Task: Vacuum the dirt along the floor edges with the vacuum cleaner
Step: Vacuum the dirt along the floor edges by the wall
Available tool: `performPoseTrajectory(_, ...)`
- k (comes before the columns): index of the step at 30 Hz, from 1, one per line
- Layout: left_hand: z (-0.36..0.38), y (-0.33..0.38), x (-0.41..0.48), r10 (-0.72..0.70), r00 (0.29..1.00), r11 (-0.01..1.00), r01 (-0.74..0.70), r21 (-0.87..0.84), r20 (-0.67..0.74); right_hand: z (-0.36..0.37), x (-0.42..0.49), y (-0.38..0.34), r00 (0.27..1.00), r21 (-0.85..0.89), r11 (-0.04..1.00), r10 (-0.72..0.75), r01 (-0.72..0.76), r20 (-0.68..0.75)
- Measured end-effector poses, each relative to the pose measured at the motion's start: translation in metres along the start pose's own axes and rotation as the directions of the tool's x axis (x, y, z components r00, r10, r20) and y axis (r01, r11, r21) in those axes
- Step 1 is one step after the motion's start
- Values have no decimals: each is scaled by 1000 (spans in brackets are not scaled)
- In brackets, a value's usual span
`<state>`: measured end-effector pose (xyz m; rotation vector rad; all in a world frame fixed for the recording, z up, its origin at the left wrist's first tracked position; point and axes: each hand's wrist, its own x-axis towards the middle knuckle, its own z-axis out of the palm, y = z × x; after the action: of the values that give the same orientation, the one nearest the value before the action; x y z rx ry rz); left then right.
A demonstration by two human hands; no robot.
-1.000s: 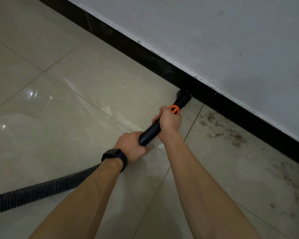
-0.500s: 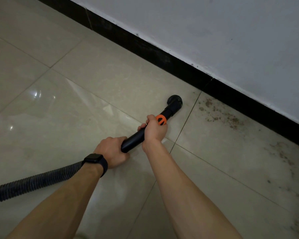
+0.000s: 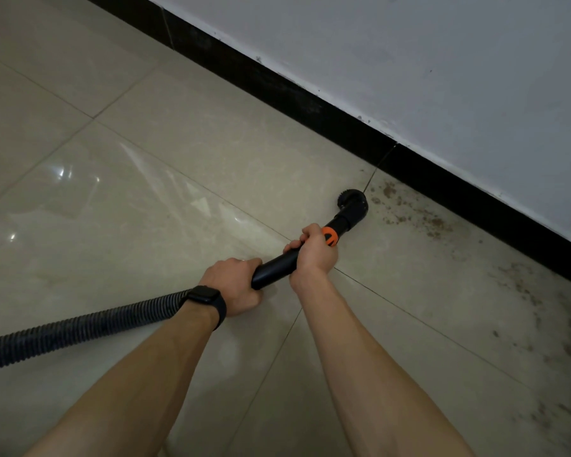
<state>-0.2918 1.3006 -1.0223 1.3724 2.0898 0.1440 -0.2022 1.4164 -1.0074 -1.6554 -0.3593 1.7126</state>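
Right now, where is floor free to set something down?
Bare tiles lie left of the nozzle, between the black skirting and the hose. Right of the nozzle, dirt lies along the skirting. Left hand and right hand grip the wand.

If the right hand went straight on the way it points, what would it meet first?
Likely the black skirting board, with the brush nozzle ahead of the right hand touching first.
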Motion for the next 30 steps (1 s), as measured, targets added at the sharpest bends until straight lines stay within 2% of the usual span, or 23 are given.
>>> performPoseTrajectory(16, 10, 22, 36, 31, 995, 999, -33, -18, -99, 8, 36, -31, 999, -63, 997, -50, 51, 20)
performPoseTrajectory(22, 14, 24, 40, 144, 957, 989, -130, 72, -251, 14, 45, -36, 998, -58, 996, -64, 64, 7)
performPoseTrajectory(25, 16, 26, 44, 145, 942, 985, -111, 129, -303, 17, 50, -39, 998, -42, 997, -70, 70, 1)
performPoseTrajectory(30, 18, 37, 53, 83, 933, 994, -52, 97, -349, 20, 62, -47, 996, -28, 996, -88, 88, -1)
